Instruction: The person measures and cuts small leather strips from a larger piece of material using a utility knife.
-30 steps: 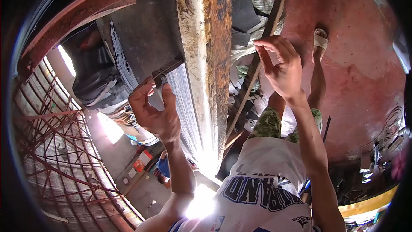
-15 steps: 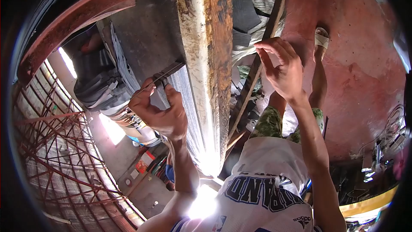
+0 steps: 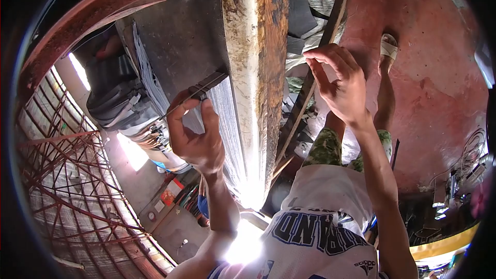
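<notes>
My left hand is closed in a pinch, thumb and forefinger on a narrow dark strip. The strip lies across the top end of a bundle of thin grey strands beside a long beam. Further right and apart from the bundle, my right hand hangs in the air over the floor side. Its fingertips are pressed to the thumb; anything between them is too small to make out.
A worn wooden beam with a pale face runs lengthwise by the strands. A dark flat board lies left of it. Dark sheets and loose strips are piled further left. A wooden bar crosses above the red floor.
My left hand has shifted slightly right and turned, still pinching by the dark strip. My right hand keeps nearly the same place and its pinch. The view has moved a little.
</notes>
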Motion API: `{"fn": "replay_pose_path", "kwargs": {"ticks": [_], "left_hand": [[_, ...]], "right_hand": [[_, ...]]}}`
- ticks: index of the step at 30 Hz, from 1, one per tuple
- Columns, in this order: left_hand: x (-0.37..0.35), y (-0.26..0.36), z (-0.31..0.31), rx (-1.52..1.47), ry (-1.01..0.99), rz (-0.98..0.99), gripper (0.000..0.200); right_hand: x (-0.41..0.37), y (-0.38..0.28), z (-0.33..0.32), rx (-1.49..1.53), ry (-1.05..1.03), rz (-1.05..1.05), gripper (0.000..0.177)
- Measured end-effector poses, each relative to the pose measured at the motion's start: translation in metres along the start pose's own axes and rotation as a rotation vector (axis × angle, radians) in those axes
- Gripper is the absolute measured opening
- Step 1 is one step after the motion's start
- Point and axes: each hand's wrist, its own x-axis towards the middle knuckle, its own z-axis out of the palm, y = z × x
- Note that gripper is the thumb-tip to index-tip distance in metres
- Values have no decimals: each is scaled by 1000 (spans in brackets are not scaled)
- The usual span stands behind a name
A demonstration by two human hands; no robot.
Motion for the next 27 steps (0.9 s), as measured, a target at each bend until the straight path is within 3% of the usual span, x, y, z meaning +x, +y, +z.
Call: {"fn": "replay_pose_path", "kwargs": {"ticks": [27], "left_hand": [[2, 1, -4, -8, -3, -57, 18]], "right_hand": [[4, 15, -9, -12, 0, 12, 16]]}}
